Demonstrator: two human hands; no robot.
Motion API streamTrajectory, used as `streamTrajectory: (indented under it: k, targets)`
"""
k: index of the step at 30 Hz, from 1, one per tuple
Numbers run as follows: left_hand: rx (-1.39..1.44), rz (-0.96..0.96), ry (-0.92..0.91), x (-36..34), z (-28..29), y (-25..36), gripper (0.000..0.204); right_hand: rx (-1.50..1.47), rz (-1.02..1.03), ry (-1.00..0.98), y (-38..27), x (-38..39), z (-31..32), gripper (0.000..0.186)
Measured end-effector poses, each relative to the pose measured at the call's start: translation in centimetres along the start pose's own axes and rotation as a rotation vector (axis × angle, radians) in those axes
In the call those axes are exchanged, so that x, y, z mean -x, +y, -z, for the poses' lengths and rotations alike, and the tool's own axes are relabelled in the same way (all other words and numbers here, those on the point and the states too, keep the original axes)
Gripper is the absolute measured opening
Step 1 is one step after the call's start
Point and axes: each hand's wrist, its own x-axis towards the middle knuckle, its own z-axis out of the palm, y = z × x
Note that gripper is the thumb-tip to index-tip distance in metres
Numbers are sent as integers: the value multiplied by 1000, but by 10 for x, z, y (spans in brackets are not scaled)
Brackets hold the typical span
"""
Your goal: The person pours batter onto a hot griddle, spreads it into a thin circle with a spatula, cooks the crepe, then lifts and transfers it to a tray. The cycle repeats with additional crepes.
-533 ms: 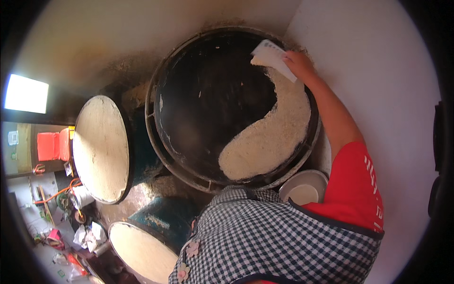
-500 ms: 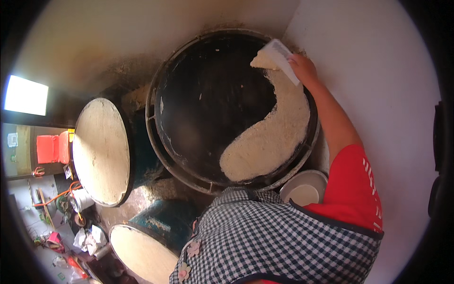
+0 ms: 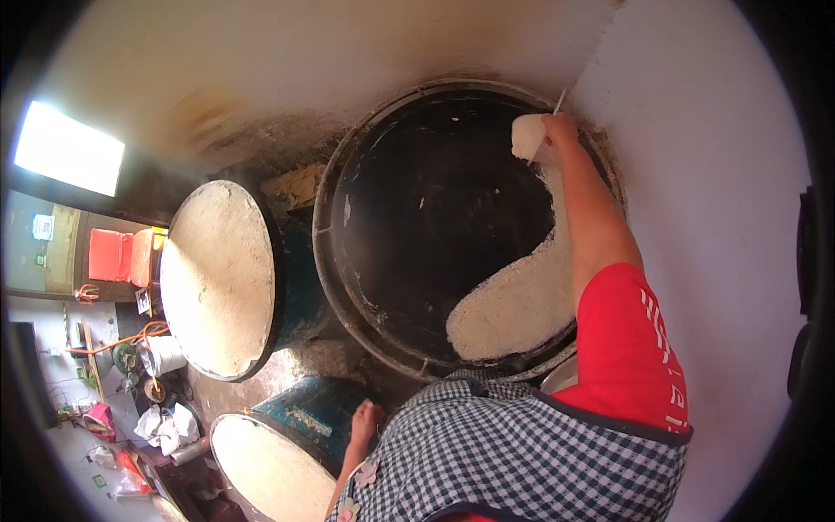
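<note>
My right hand (image 3: 558, 129) grips a thin white scraper (image 3: 560, 100), seen nearly edge-on, at the upper right of a round black griddle (image 3: 417, 209). Beside the blade sits a pale lump of batter (image 3: 526, 135). A curved band of spread batter (image 3: 496, 313) runs down the griddle's right side to its lower edge, partly hidden by my forearm. My left hand (image 3: 367, 419) hangs beside my checked apron, its fingers curled closed; whatever they may hold is hidden.
Two drums with pale round tops (image 3: 217, 278) (image 3: 261, 461) stand at my left. A bowl (image 3: 557, 377) is mostly hidden below the griddle. A plain wall (image 3: 696, 217) rises at my right. Orange hose (image 3: 122, 344), a white bucket (image 3: 165, 355) and clutter lie at far left.
The view has shifted, so the griddle appears further right. My right hand has turned the scraper edge-on near the batter lump. My left hand has come into view beside the apron.
</note>
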Motion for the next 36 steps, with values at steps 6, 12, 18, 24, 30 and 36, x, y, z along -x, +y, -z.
streamTrajectory:
  k: [6,12,18,24,30,36]
  targets:
    - [6,-8,181,-89,-20,52,54,441,196,142,24,2,71,29]
    - [-12,-93,18,-125,-34,83,40,709,232,149,16,26,71,35]
    - [-156,-28,8,-101,-37,127,34,497,228,-19,-49,36,-53,37]
    - [-468,71,14,-105,-33,130,33,590,366,10,-33,21,9,34]
    - [-444,193,-26,-118,-29,127,28,710,273,81,-29,35,16,32]
    - [-407,92,95,-103,-39,142,24,569,494,-220,-78,74,-120,33]
